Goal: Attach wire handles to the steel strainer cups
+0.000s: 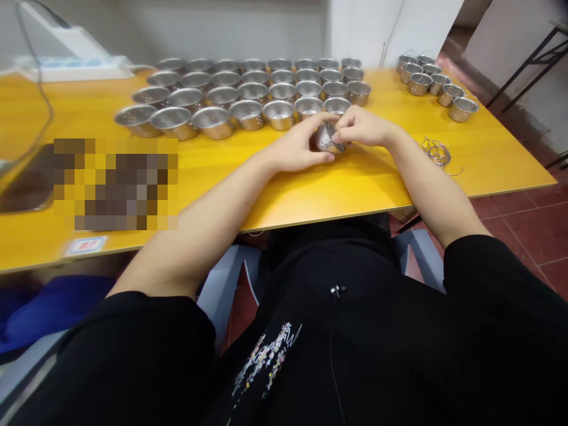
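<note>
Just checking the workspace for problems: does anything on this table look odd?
The thin wires by the right forearm lie in a loose tangle, unlike the metal cups standing in rows. The tilted cup is held in the left hand, so nothing odd there. What the pixelated patch hides can't be judged.

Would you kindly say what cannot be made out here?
Head view, throughout:
Inside of the held cup: hidden by its wall.
Anything in the right hand: covered by its fingers.
Object under the pixelated patch: masked.
Print on the label: blurred.
Count of loose wires: tangled.
</note>
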